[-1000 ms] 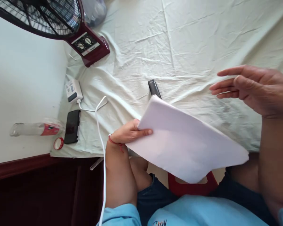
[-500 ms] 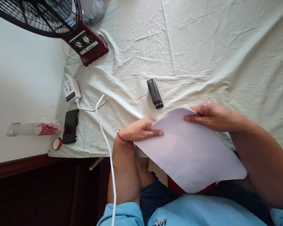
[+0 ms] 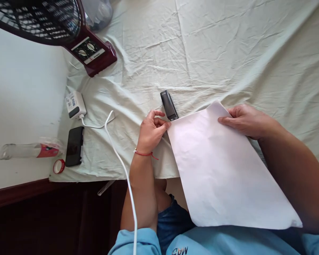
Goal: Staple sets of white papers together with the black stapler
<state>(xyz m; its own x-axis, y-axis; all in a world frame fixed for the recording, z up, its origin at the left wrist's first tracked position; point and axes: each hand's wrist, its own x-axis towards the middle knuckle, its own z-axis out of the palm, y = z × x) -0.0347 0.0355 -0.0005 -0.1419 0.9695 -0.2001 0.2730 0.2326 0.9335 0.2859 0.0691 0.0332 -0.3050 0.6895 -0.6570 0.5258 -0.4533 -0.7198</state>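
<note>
A white paper stack (image 3: 223, 170) is laid on a wrinkled cloth (image 3: 215, 53), its near end hanging over the table edge toward the lap. Its far right corner is pinched by the right hand (image 3: 244, 120), thumb on top. The left hand (image 3: 151, 131), fingers loosely curled and holding nothing, is placed at the stack's far left corner, just beside a black stapler (image 3: 169, 105).

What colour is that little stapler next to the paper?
Black, seen best in the head view: the stapler lies on the pale cloth.
</note>
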